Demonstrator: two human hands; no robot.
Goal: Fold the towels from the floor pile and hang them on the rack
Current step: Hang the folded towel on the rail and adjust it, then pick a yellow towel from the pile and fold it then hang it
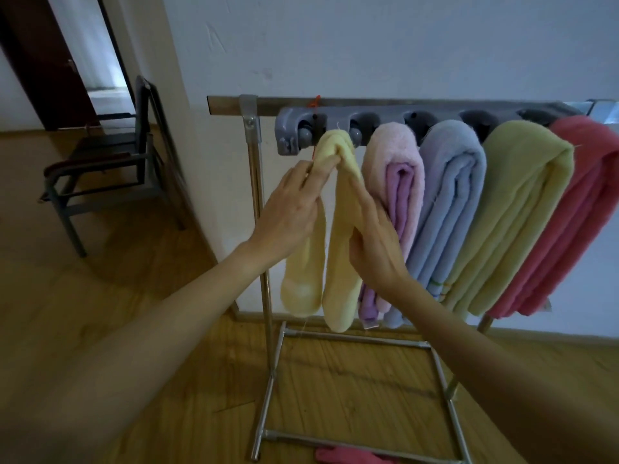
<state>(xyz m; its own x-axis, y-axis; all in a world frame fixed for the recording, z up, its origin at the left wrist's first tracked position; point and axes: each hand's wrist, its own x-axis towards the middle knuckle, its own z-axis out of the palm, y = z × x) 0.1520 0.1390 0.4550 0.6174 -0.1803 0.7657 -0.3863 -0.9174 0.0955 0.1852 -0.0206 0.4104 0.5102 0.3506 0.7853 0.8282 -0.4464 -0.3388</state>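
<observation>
A pale yellow folded towel (338, 262) hangs over the left end of the metal rack (231, 105), under a grey clip holder (294, 128). My left hand (288, 212) pinches the towel's top fold near the holder. My right hand (375, 242) grips the towel's right hanging half lower down. To the right hang a pink-and-purple towel (398, 175), a blue towel (449, 209), a yellow-green towel (512, 212) and a red towel (582, 209).
A pink cloth (348, 457) lies on the wooden floor by the rack's base bars (355, 336). A dark metal chair (110, 169) stands at the left against the wall corner, with an open doorway behind it.
</observation>
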